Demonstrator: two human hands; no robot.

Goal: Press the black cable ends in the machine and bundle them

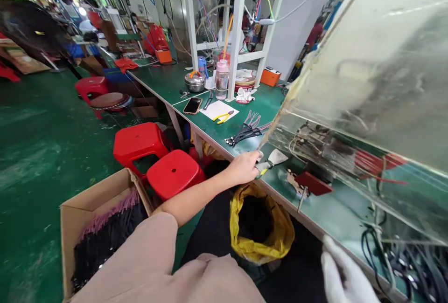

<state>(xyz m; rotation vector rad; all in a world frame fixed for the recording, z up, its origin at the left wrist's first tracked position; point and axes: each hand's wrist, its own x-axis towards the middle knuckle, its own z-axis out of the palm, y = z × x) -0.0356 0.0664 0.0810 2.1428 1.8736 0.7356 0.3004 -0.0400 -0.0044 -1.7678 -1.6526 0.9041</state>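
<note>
My left hand (244,168), bare, is closed at the front edge of the green-topped bench, around the grey and yellow-green handle of a scraper (263,169). Its pale flat blade points right over the bench. My right hand (346,277), in a white glove, is at the bottom right beside the bench edge. It is slightly blurred, its fingers look apart, and nothing shows in them. A bundle of black cables (248,133) with pinkish wire ends lies on the bench beyond my left hand. Under the bench edge, between my hands, hangs a yellow bag (241,242) with its mouth open.
A tilted clear panel (378,60) stands over the right of the bench. More black cables (416,265) lie beneath it. Yellow-handled pliers (223,117), a phone (192,105) and a bottle (221,81) are farther back. Red stools (175,175) and a cardboard box (94,200) of cables stand left.
</note>
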